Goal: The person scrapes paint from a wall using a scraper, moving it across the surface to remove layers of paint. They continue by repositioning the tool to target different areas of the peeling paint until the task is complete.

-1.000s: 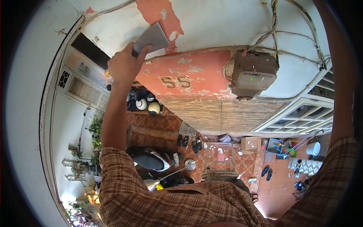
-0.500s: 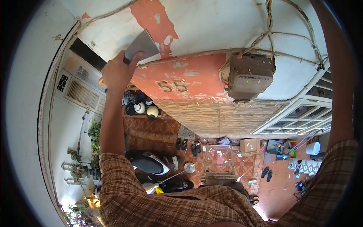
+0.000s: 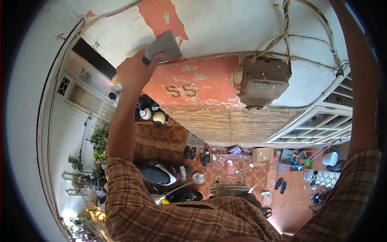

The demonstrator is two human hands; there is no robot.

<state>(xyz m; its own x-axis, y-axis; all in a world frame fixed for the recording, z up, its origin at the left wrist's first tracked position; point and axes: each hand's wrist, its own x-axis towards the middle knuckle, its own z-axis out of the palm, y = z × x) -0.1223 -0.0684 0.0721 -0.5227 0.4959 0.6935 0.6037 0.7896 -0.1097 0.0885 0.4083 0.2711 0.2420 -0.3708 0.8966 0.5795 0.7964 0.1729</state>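
Observation:
My left hand (image 3: 135, 72) grips a metal scraper (image 3: 163, 46), its wide blade pressed flat against the peeling wall where orange paint (image 3: 167, 20) shows through white. The blade sits just above the orange band with the number 55 (image 3: 180, 90). My right arm (image 3: 358, 80) reaches up along the right edge of the view; its hand is out of the picture. Both sleeves are brown plaid.
A grey electrical box (image 3: 264, 82) with a green light and cables (image 3: 286, 24) hangs on the wall to the right. Far below lie a tiled floor, a ladder (image 3: 229, 173), a scooter (image 3: 159, 175), sandals, helmets (image 3: 153, 116), a cardboard box (image 3: 261, 154) and a white bucket (image 3: 329, 158).
My left hand has slid the scraper to the right and slightly down along the wall. The view has shifted a little.

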